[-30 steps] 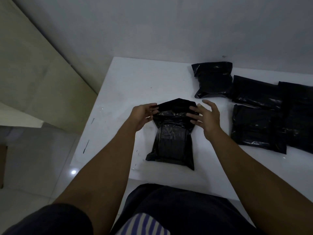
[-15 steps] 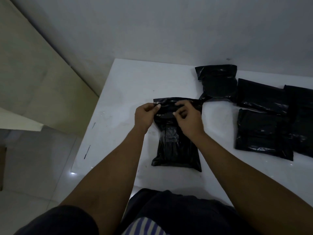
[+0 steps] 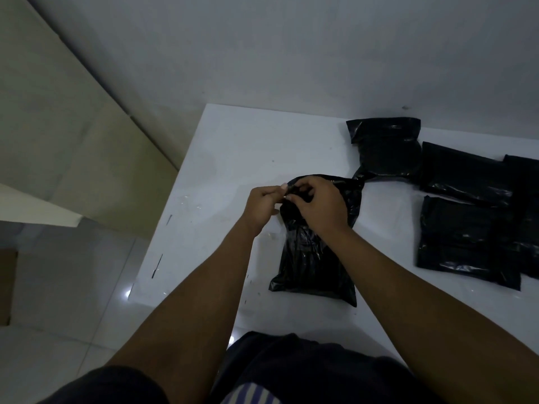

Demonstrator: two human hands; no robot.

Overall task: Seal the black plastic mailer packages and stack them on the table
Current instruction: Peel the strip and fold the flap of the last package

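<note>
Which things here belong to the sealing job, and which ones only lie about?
Job: centre mailer, its top edge pinched by left hand and right hand; other black mailers at right; white table.
Lying about: brown box on floor, far left; beige panel beside table.

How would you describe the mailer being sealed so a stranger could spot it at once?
Start at the white table against the grey wall. Black mailers lie grouped on its right side; the centre mailer lies left of them, near the front edge before the person. Only it has the left hand and right hand pinching its top edge.
</note>
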